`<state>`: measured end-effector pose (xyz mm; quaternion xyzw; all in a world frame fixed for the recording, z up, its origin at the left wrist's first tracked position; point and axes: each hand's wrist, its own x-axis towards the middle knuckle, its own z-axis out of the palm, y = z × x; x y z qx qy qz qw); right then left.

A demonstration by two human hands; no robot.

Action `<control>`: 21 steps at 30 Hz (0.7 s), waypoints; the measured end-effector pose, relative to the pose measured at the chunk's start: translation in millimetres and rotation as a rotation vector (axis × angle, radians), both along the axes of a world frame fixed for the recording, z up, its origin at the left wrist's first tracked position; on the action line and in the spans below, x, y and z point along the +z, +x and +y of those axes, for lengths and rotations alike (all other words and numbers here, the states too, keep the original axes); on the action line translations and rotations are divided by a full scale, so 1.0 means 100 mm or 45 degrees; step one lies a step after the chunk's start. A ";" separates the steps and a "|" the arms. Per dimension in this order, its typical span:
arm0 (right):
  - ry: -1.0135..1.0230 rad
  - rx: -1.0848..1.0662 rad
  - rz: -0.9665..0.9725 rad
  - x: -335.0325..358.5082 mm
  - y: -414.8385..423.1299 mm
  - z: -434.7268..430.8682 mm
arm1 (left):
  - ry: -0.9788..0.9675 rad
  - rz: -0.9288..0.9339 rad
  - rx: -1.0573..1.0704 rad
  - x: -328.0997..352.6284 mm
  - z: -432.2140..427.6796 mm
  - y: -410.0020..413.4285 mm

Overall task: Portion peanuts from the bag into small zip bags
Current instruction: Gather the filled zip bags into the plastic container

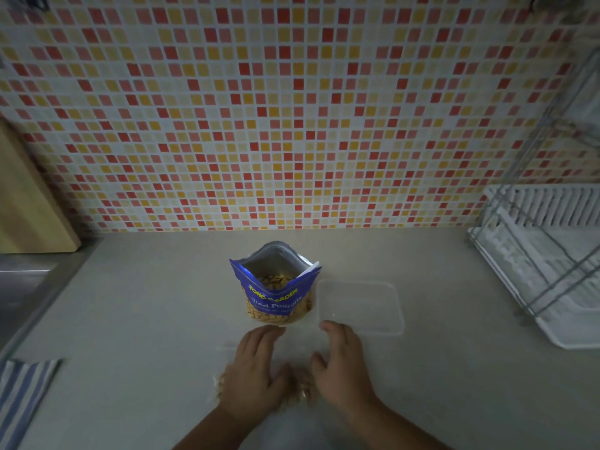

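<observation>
A blue peanut bag [275, 295] stands upright and open on the counter, with peanuts showing inside. Just in front of it lies a clear small zip bag [300, 383] holding peanuts, flat on the counter and mostly hidden under my hands. My left hand [255, 368] rests palm down on the zip bag's left part, fingers spread toward the peanut bag. My right hand [341, 365] presses flat on its right part, fingers apart. The edges of the zip bag are hard to make out.
A clear plastic lid [367, 306] lies right of the peanut bag. A white dish rack [548, 254] fills the right side. A striped cloth [22, 394] lies at front left, a wooden board [29, 203] leans at back left beside a steel sink edge [19, 280].
</observation>
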<state>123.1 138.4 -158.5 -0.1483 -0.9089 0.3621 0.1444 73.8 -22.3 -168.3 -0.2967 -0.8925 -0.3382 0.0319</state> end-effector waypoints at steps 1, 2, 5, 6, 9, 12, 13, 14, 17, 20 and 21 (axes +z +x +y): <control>0.048 -0.020 0.143 0.05 -0.07 0.13 | 0.037 -0.020 -0.024 0.03 0.11 -0.01; 0.109 -0.017 0.230 0.12 -0.16 0.29 | 0.059 -0.045 -0.041 0.04 0.23 -0.02; 0.344 0.200 -0.077 0.44 -0.45 0.80 | -0.035 -0.039 -0.114 0.00 0.65 -0.15; 0.429 0.320 -0.285 0.51 -0.54 0.93 | -0.098 -0.007 -0.128 -0.01 0.78 -0.19; 0.706 0.556 -0.705 0.59 -0.74 1.20 | -0.244 -0.094 -0.080 -0.01 1.04 -0.30; 0.817 0.658 -0.881 0.51 -0.85 1.30 | -0.282 -0.125 -0.057 -0.02 1.18 -0.41; 0.824 0.679 -0.917 0.47 -0.85 1.31 | -0.305 -0.152 -0.071 -0.03 1.19 -0.44; 0.823 0.694 -0.931 0.44 -0.84 1.30 | -0.338 -0.192 -0.077 -0.06 1.20 -0.48; 0.839 0.724 -0.873 0.39 -0.74 1.26 | -0.284 -0.166 -0.104 -0.15 1.15 -0.51; 0.841 0.727 -0.806 0.35 -0.57 1.24 | -0.254 -0.031 -0.234 -0.07 1.10 -0.36; 0.823 0.729 -0.795 0.35 -0.50 1.23 | -0.222 0.032 -0.258 -0.03 1.08 -0.29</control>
